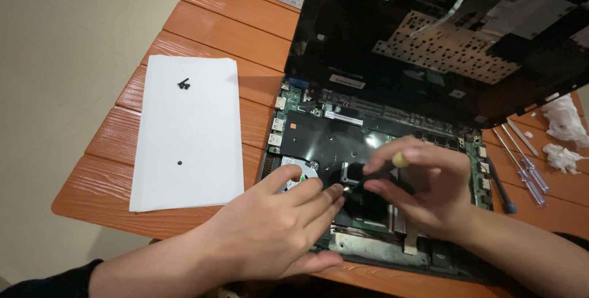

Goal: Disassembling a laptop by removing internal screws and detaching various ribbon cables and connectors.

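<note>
1. Leftmost, a white rectangular sheet of paper point(187, 132) lies near the left edge of the orange slatted wooden table point(233, 25). It carries small black screws: a little cluster point(183, 83) toward its far end and a single one point(179, 163) nearer the front. Judging by these, some fasteners are already out.

2. Next, the left hand point(279, 230) rests flat at the front edge of the table, fingers together and extended, holding nothing. Its fingertips point(328, 195) touch the black film covering the exposed green circuit board of the opened laptop point(319, 132), just beside the round silver cooling fan point(299, 172).

3. Centrally, the laptop's black upper shell with the underside of its keyboard point(442, 46) is tilted up at the far side, so the opening looks done, while the board and fan remain seated inside.

4. Further right, the right hand point(423, 190) hovers over the board, fingers curled and pinched on a small tool with a yellow rounded handle end point(400, 160); its tip is hidden by the fingers. The two hands almost meet above the middle of the board.

5. Rightmost, slim screwdrivers with clear blue handles point(527, 172) and crumpled white tissue point(564, 120) lie near the right edge, untouched.
</note>
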